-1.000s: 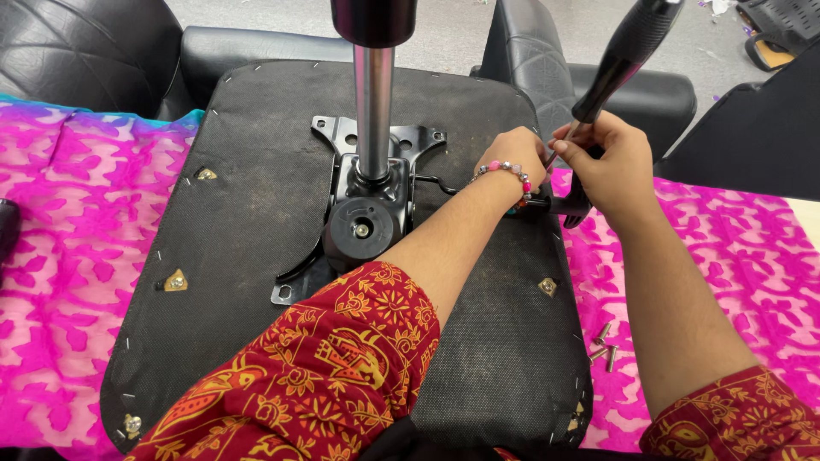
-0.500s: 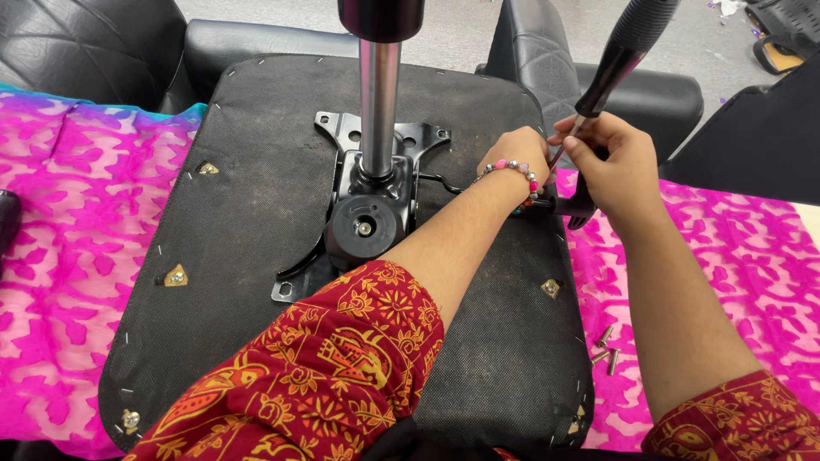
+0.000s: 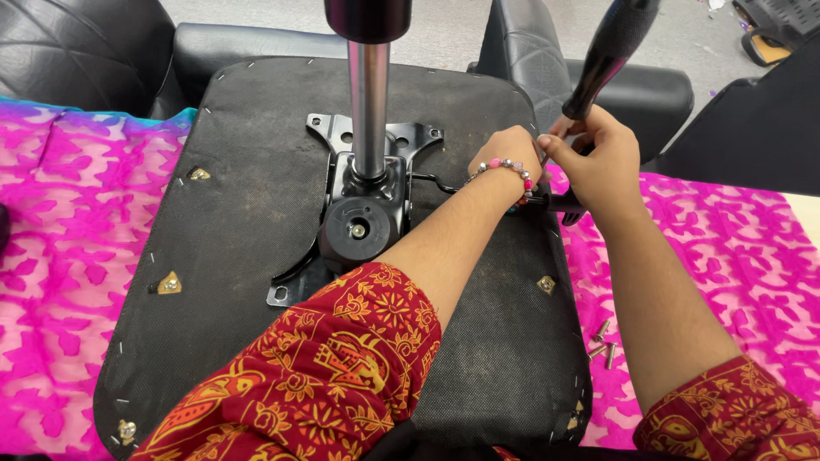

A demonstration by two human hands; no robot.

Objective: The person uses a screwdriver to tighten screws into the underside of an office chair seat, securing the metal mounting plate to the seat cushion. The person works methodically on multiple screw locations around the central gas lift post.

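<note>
Nearest the camera, two forearms in red-and-orange patterned sleeves (image 3: 325, 376) reach forward over an upturned chair seat (image 3: 231, 248), its black fabric underside facing up. A few loose silver bolts (image 3: 600, 341) lie on the pink patterned cloth (image 3: 51, 256) just beside the seat's right edge, near the right forearm.

Farther on, the left hand (image 3: 508, 158), with a beaded bracelet (image 3: 504, 171) at the wrist, is curled closed at the seat's right edge, though what its fingers press on is hidden behind the hand itself. The right hand (image 3: 598, 162) sits just beside it, fingers wrapped shut around the lower end of a black tool handle (image 3: 611, 51). The handle's long axis runs steeply upward and to the right, away from the hands, its top out of view (its working tip is hidden between the two hands). A black lever (image 3: 564, 203) sticks out to the right below the hands.

At the seat's centre a black metal mounting plate (image 3: 367, 196) carries a chrome gas column (image 3: 369, 111) standing upright toward the camera.

Beyond are black leather chair parts (image 3: 77, 51) and a grey floor (image 3: 444, 17).
</note>
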